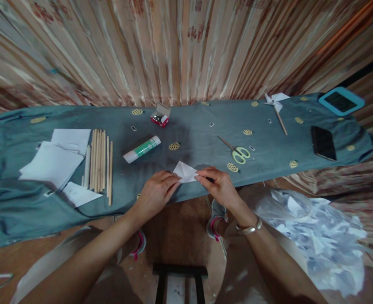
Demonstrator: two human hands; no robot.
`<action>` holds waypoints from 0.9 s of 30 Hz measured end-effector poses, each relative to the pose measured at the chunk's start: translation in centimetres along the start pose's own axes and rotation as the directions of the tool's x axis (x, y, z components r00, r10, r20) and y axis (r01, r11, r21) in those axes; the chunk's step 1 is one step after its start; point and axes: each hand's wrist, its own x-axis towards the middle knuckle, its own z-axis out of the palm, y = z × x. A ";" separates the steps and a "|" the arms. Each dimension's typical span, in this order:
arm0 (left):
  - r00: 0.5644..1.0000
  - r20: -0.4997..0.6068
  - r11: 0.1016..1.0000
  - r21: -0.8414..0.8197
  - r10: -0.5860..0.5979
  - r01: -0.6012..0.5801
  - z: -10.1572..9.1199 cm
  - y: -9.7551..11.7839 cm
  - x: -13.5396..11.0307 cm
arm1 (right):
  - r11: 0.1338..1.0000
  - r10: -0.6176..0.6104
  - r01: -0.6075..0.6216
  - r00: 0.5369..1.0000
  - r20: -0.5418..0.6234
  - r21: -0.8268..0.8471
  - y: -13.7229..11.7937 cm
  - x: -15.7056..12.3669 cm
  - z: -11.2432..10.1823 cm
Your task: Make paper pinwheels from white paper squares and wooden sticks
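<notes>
Between my two hands, near the front edge of the cloth-covered table, is a small white piece of paper [185, 171] with crease lines across it. My left hand [158, 188] pinches its left corner between thumb and fingers. On the opposite side, my right hand [218, 185] grips the right corner in the same way; a silver bracelet sits on that wrist. Beyond the paper lie a green and white glue stick [142, 149], tilted to the left, and a pair of scissors [239, 154] with light green handles.
Wooden sticks [98, 160] lie beside stacked white paper sheets [52, 162] at left. An open red box [160, 116] holds small metal pieces. A paper pinwheel [275, 105], a phone [323, 142] and a blue-framed device [341, 101] lie right. A plastic bag [319, 236] of paper pieces stands below.
</notes>
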 end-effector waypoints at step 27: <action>0.990 -0.031 0.982 -0.136 -0.137 0.131 0.1 -0.3 -0.5 | 0.966 0.257 -0.258 0.965 -0.052 -0.016 -0.4 2.1 1.4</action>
